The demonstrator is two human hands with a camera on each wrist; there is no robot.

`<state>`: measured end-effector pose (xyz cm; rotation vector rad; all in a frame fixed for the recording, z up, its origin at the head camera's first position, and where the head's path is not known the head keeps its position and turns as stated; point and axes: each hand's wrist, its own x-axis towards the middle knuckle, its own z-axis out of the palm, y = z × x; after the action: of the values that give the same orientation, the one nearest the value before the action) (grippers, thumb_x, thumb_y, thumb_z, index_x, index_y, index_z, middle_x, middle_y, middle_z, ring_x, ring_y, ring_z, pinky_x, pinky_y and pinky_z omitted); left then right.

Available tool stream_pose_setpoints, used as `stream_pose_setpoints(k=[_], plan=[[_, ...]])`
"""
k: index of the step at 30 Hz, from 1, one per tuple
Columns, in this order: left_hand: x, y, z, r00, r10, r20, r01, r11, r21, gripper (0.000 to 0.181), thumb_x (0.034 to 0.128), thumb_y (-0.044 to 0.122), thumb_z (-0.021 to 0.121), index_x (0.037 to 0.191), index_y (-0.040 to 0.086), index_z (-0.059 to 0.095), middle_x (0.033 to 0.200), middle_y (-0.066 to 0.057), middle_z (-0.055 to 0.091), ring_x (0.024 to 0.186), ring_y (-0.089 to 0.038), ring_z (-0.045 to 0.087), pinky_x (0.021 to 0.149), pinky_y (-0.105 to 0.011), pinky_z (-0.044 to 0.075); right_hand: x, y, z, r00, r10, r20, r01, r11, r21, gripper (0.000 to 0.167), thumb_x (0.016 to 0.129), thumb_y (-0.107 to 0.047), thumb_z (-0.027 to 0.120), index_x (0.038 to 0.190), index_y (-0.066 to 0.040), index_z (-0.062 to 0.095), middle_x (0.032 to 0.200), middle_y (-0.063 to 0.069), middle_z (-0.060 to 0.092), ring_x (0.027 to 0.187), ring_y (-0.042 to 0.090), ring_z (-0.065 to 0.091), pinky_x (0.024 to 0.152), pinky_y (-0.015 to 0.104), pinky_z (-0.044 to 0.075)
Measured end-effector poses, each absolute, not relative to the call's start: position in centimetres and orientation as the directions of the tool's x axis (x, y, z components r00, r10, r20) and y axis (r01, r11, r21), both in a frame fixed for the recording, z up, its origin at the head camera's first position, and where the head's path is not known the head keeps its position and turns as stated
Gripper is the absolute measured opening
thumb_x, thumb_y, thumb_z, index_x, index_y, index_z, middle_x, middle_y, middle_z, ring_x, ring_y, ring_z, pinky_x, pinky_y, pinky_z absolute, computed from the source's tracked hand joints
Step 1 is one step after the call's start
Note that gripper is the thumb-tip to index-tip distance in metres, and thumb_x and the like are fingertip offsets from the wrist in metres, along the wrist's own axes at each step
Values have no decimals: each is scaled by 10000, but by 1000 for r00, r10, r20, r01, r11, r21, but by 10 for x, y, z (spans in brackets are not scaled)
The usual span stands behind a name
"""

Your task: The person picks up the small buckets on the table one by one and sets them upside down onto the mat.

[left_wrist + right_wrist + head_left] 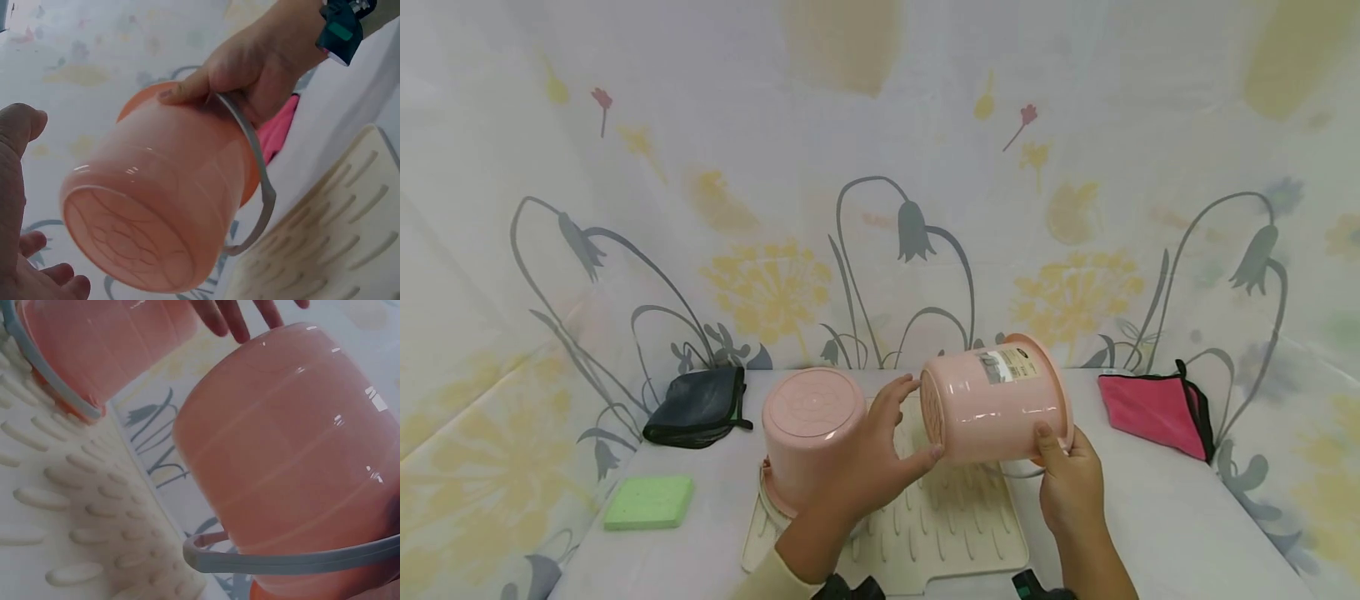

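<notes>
My right hand (1073, 485) grips the rim of a pink plastic bucket (988, 417), thumb on its outer wall. The bucket is held on its side in the air, base pointing left, with a printed label (1009, 365) on its wall. Its grey handle (265, 194) hangs loose in the left wrist view. My left hand (880, 467) is spread beside the bucket's base; the left wrist view shows a gap between them. Behind the left forearm, a second pink bucket (805, 417) stands upside down on a cream ribbed draining mat (955, 542).
A light green sponge-like block (649, 502) lies on the white table at the left. Behind it sits a folded dark cloth (696, 407) with black edging. At the right lies a pink cloth (1153, 410), also black-edged. A flower-printed curtain (880, 283) hangs behind the table.
</notes>
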<state>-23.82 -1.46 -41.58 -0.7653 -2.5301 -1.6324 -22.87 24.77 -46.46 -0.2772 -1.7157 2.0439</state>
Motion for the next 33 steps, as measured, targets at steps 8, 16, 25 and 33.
stream_pose_setpoints(k=[8,16,25,33], plan=[[-258,15,-424,-923,312,224,314,276,909,1099,810,522,798,1672,376,130,1744,-1,114,1579,-328,233,1149,-661,387,-227,246,-463,-874,473,112,-209,-157,-965,324,1039,-209,655,1315,-53,590,1110,-64,687,1030,73,637,876,148,510],[-274,28,-436,-933,292,212,267,166,949,1137,772,495,828,1659,431,119,1698,-72,187,1423,-353,405,1057,-541,512,-225,245,-459,-861,496,116,-250,-213,-945,119,1019,-104,672,1130,-144,685,1011,-53,702,958,68,643,832,181,509],[-278,30,-448,-924,303,233,261,57,964,1304,709,522,871,1676,404,3,1695,-103,163,1420,-345,397,1082,-492,492,-222,245,-459,-874,462,148,-290,-254,-922,138,1027,-57,641,1117,-150,688,1033,-35,698,946,68,661,831,185,520],[-278,32,-452,-924,285,256,270,12,963,1240,740,448,864,1655,458,27,1651,-87,187,1349,-356,450,988,-473,572,-222,244,-456,-891,425,160,-278,-233,-932,124,1036,-62,633,1098,-152,692,1002,-53,709,925,56,660,824,181,521]])
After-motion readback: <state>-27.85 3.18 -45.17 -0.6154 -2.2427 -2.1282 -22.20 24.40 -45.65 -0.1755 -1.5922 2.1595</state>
